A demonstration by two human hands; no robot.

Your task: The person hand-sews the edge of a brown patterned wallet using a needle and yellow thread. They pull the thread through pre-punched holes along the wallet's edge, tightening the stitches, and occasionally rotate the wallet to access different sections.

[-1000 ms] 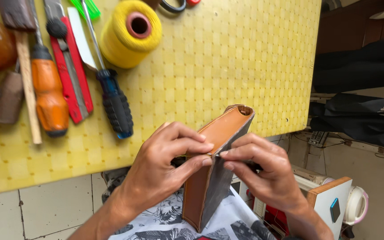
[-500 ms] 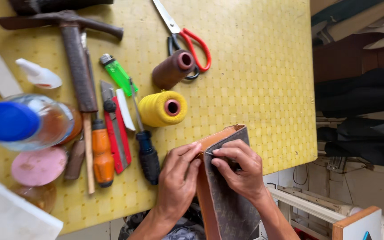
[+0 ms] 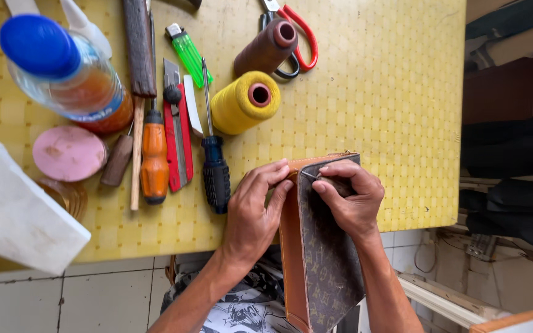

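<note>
A flat leather pouch (image 3: 325, 259), tan at its edge and dark brown with a printed pattern on its face, stands on edge against the front of the yellow table (image 3: 365, 80). My left hand (image 3: 255, 206) pinches the pouch's tan top corner. My right hand (image 3: 348, 197) grips a thin metal awl, whose tip touches the pouch's top edge between my two hands.
On the table lie a yellow thread spool (image 3: 245, 102), a brown spool (image 3: 268, 46), red scissors (image 3: 297, 34), a black-handled screwdriver (image 3: 214, 166), a red utility knife (image 3: 175, 135), an orange-handled tool (image 3: 154, 154), a green lighter (image 3: 189, 52), a blue-capped bottle (image 3: 63, 71), a white block (image 3: 16, 213).
The view has shifted toward the table, so more tools show. The pouch has turned from its tan side to its patterned side. Both hands stay at its top edge.
</note>
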